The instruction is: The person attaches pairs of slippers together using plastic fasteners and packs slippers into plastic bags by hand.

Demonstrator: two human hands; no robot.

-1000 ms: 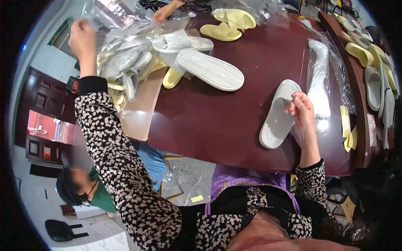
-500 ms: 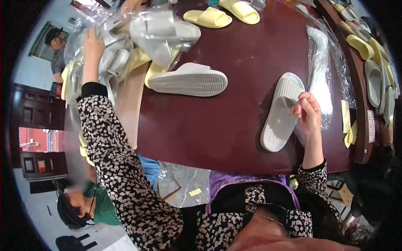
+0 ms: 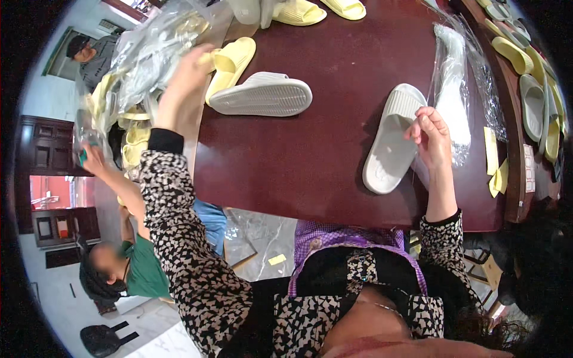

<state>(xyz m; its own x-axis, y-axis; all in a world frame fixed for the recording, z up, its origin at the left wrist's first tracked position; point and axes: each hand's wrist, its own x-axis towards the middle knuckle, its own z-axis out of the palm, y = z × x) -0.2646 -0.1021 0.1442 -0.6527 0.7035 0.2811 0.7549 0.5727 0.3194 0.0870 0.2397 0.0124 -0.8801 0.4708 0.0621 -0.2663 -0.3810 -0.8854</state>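
**As the left hand [image 3: 186,77] reaches, the right hand [image 3: 433,134] hovers**

Although blur hides the left hand's grip beside the yellow slipper [image 3: 234,61] at far left, the step looks like a reach. The right hand's fingers curl inward above the grey slipper [image 3: 388,152] at right; I cannot tell whether they pinch anything. The next move seems to call for a sure left hold, clear of the tipped slipper [image 3: 261,98].

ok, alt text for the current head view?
A person's blurred left hand is beside a yellow slipper; the curled right hand overlaps a sole-down grey slipper on a dark red table. A tipped grey slipper shows its sole.
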